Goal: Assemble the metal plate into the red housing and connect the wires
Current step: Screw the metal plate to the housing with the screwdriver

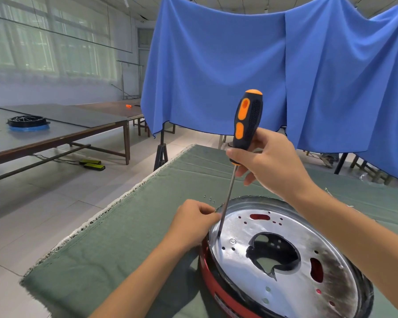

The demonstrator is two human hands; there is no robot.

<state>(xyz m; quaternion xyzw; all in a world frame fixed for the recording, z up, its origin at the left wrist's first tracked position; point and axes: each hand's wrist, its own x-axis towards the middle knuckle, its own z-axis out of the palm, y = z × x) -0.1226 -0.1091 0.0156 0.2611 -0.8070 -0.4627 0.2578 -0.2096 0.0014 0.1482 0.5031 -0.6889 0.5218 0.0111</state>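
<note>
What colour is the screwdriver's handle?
The screwdriver handle is black with orange patches and an orange cap, seen clearly in the head view.

No text, label, brand, number or sign can be read anywhere.

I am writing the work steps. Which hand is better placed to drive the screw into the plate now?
The right hand: it already grips the screwdriver, whose tip stands on the metal plate. The left hand is at the plate's rim, steadying.
</note>
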